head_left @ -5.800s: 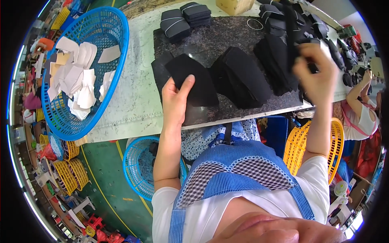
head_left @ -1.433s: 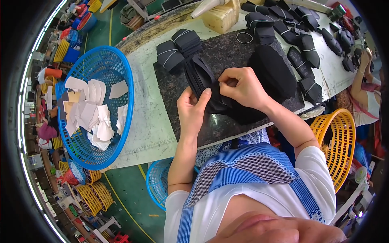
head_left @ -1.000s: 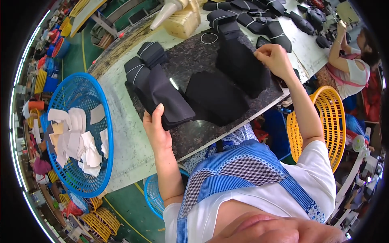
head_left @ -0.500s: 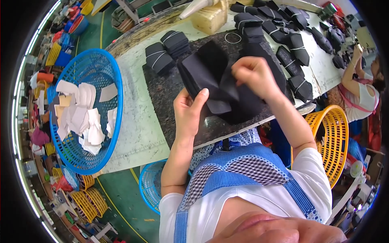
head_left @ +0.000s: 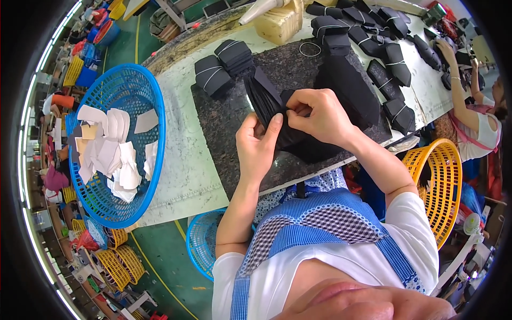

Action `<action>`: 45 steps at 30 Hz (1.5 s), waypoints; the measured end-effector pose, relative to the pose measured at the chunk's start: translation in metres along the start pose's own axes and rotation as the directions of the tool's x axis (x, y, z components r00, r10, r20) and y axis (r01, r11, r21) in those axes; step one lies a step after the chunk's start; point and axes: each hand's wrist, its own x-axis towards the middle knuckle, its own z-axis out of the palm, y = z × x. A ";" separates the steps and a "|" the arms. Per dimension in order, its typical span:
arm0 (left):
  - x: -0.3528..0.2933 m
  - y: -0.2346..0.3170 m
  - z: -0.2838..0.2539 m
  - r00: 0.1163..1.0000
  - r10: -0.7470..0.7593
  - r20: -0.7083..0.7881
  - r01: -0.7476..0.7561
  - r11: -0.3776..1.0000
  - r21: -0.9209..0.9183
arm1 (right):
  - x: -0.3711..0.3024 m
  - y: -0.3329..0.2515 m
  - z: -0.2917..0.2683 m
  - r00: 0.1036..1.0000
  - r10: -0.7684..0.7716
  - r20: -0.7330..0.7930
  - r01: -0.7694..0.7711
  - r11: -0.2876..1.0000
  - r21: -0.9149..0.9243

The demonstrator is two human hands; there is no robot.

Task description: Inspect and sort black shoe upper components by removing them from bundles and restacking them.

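Note:
A stack of thin black sheet pieces (head_left: 262,95) stands on edge, tilted, over the dark speckled mat (head_left: 213,125). My left hand (head_left: 256,146) is closed round its near end, thumb on the front. My right hand (head_left: 320,114) pinches the stack's right edge, with fingertips close to the left thumb. More loose black pieces (head_left: 352,90) lie to the right, partly behind my right hand. Up and left of the stack sit two banded black bundles (head_left: 213,74). A pale elastic loop (head_left: 310,49) rests on the mat's far part.
A blue basket (head_left: 160,133) of pale cut pieces stands on the left of the white table (head_left: 178,186). Several banded bundles (head_left: 392,58) cover the far right. A yellowish block (head_left: 277,24) sits at the back. A yellow basket (head_left: 448,197) is right, near another person (head_left: 480,125).
The fanned-out black pieces have come together into a narrower, more upright stack. My right hand has moved left and down onto its edge. The other person's arm has reached toward the bundles.

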 end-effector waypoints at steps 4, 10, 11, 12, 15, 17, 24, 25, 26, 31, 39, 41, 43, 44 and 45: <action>0.002 -0.006 0.000 1.000 -0.010 0.020 0.012 0.996 -0.088 | -0.004 0.010 -0.001 0.991 0.127 -0.028 -0.117 0.966 0.230; 0.004 -0.013 -0.020 0.991 -0.114 -0.066 0.076 0.906 -0.416 | -0.024 0.068 -0.090 0.837 0.502 -0.217 -0.386 0.823 0.416; 0.007 -0.014 -0.020 0.991 -0.096 -0.093 0.050 0.911 -0.409 | -0.032 0.081 -0.114 0.840 0.514 -0.173 -0.489 0.856 0.167; 0.007 -0.015 -0.019 0.990 -0.098 -0.098 0.053 0.921 -0.386 | -0.036 0.077 -0.116 0.812 0.462 -0.357 -0.530 0.840 -0.116; 0.007 -0.007 -0.003 0.991 -0.052 -0.126 0.017 0.965 -0.261 | -0.043 0.053 -0.106 0.791 0.084 -0.605 -0.418 0.796 -0.437; 0.007 -0.006 0.011 0.996 -0.007 -0.084 -0.011 0.976 -0.216 | -0.033 0.026 -0.073 0.907 0.146 -0.395 -0.192 0.978 -0.079; 0.004 -0.001 0.009 0.995 0.001 0.098 0.008 0.996 -0.089 | -0.011 0.007 -0.010 0.994 0.001 -0.105 0.002 1.000 0.024; 0.003 -0.001 0.009 0.996 -0.001 0.084 0.008 0.996 -0.086 | -0.011 0.007 -0.011 0.989 0.130 -0.067 -0.117 0.978 0.173; 0.002 0.000 0.011 0.999 0.001 0.044 0.009 0.974 -0.228 | -0.010 0.009 -0.012 0.983 0.179 -0.046 -0.157 0.941 0.298; 0.007 -0.019 -0.010 0.994 -0.004 -0.105 -0.026 0.958 -0.286 | 0.000 0.034 -0.038 0.927 0.353 -0.126 -0.248 0.829 0.500; 0.004 -0.015 0.004 0.999 0.001 0.038 0.002 0.997 -0.079 | -0.002 0.006 0.002 0.952 -0.254 -0.171 0.214 0.951 -0.224; 0.002 -0.011 0.003 0.998 -0.029 0.059 0.032 0.998 -0.058 | -0.001 0.009 -0.001 0.981 -0.181 -0.066 0.170 0.975 -0.144; 0.000 0.002 0.005 0.998 -0.052 0.046 0.055 0.996 -0.077 | -0.002 0.009 -0.003 0.999 -0.031 -0.034 0.031 0.999 0.008; 0.001 -0.003 0.002 0.998 -0.053 0.045 0.056 0.996 -0.075 | -0.003 0.009 -0.004 0.993 0.113 0.020 -0.114 0.982 0.153; 0.003 -0.012 -0.003 0.997 -0.049 0.061 0.057 0.989 -0.136 | -0.004 0.010 -0.005 0.993 0.113 0.020 -0.115 0.981 0.155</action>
